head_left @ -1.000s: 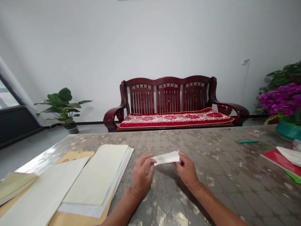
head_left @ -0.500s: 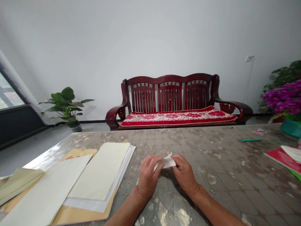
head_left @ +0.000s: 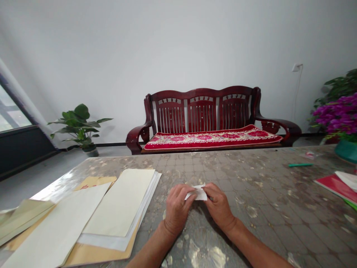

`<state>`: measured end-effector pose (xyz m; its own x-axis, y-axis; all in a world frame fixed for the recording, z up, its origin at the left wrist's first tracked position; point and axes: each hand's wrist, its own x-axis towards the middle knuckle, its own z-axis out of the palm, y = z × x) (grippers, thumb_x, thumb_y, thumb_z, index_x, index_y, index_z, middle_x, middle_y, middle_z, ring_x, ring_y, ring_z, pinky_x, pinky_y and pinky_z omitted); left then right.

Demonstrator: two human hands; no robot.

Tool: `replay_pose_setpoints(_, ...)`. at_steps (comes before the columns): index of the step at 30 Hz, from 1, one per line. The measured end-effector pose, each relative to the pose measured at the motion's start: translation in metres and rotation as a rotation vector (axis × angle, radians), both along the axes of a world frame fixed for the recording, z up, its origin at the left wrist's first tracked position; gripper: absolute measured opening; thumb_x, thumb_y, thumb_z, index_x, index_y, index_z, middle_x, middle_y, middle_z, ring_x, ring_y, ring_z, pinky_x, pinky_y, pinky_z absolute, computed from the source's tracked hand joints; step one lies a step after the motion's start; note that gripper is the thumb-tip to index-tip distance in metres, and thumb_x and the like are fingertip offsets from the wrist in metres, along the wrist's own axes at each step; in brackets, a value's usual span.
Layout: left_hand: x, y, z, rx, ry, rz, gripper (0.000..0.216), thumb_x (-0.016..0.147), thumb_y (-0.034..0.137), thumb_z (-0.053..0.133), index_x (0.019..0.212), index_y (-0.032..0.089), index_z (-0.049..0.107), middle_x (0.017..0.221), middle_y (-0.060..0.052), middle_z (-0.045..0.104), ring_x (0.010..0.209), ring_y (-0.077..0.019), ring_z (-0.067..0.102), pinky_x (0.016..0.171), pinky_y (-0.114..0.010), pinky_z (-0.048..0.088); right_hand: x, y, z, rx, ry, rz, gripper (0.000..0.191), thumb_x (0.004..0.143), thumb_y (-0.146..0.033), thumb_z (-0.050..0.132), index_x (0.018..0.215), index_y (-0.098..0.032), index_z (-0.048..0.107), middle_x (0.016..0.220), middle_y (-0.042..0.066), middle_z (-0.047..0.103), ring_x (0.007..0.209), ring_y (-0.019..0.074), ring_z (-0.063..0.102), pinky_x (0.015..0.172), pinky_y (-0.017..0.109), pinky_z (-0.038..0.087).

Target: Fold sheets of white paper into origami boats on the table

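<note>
A small piece of white paper (head_left: 199,194) is held between my two hands, just above the patterned tabletop (head_left: 240,178). My left hand (head_left: 179,204) pinches its left end between thumb and fingers. At the right end, my right hand (head_left: 219,203) grips the paper with thumb and forefinger. The paper's top edge looks uneven and partly folded. Fingers hide both of its ends.
On the left lie cream paper sheets (head_left: 122,201) over brown envelopes (head_left: 103,257). A green pen (head_left: 300,165), a red booklet (head_left: 338,186) and a teal flowerpot (head_left: 346,150) are on the right. Behind the table stands a wooden bench (head_left: 200,93).
The paper has turned slightly between my fingers, and its flat face shows more. Both hands stay in nearly the same place and keep their hold.
</note>
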<state>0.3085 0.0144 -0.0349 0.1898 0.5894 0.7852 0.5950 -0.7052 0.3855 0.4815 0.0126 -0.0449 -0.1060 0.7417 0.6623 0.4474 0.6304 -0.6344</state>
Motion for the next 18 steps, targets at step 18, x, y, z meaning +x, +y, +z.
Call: replay_pose_setpoints(18, 0.002, 0.002, 0.008, -0.005, -0.005, 0.220, 0.012, 0.090, 0.029, 0.064, 0.079, 0.024, 0.067, 0.078, 0.001, 0.069, 0.077, -0.0182, 0.057, 0.075, -0.031, 0.035, -0.003, -0.010, 0.010, 0.241, 0.061, -0.117, 0.018, 0.088, -0.010, 0.054, 0.090, -0.023, 0.066, 0.083, 0.002, 0.065, 0.080, 0.0154, 0.061, 0.073, 0.027, 0.050)
